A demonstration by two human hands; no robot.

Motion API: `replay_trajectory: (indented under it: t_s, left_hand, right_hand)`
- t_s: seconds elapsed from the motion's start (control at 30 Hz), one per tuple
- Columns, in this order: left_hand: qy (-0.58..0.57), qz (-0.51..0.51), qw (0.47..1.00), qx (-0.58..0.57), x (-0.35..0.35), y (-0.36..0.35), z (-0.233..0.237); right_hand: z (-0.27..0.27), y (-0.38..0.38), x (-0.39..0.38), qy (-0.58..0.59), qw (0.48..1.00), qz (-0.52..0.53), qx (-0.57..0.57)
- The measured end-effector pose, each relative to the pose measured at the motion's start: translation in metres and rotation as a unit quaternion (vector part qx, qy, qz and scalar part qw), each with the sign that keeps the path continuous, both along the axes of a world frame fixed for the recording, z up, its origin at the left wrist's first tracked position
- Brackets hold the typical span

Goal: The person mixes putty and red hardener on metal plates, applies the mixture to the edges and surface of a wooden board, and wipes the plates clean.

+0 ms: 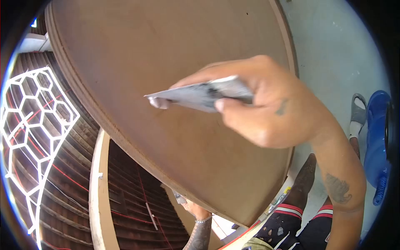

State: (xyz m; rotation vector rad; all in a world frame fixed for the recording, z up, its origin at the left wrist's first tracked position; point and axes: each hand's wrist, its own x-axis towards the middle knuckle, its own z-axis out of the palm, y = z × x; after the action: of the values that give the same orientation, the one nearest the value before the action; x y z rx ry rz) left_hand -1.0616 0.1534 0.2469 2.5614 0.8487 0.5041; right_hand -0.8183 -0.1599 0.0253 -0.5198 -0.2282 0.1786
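A large brown panel point(137, 54) with a curved, layered edge fills the middle of the view. Over its face, my right hand point(271, 108) grips a thin, flat grey-white piece point(193, 96) with dark smudges, thumb on the near side and fingers behind. A pale lump shows under the piece's far tip, blurred by motion. Low in the view, my left hand point(196, 209), with a bracelet at the wrist, is at the panel's lower edge. Its fingers are closed around a small grey-white thing point(180, 198) that I cannot make out, partly hidden by the panel.
A blue water bottle point(377, 137) is at the far right, near another person's foot in a grey slipper point(358, 110). Pale floor point(329, 50) runs along the panel's right side. Hexagonal lights point(39, 112) and a ribbed roof appear at left, beside a pale post point(100, 187).
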Motion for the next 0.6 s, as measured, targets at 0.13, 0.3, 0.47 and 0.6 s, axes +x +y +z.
replay_trajectory:
  t_s: [0.13,0.3,0.47,0.6]
  left_hand:
    - [0.152,-0.017,0.966,0.206,0.0,-0.01,-0.004]
    - [0.067,0.025,0.997,0.011,-0.009,-0.01,-0.008]
    - [0.088,0.023,0.996,0.011,-0.013,-0.018,-0.01]
    - [0.091,0.026,0.995,0.042,-0.014,-0.027,-0.015]
  right_hand:
    - [0.017,0.015,0.017,-0.056,0.973,-0.192,-0.118]
    - [0.023,0.049,0.062,-0.072,0.843,-0.517,-0.127]
    - [0.036,0.034,0.069,-0.036,0.843,-0.482,-0.235]
    - [0.046,0.033,0.058,-0.03,0.846,-0.457,-0.275]
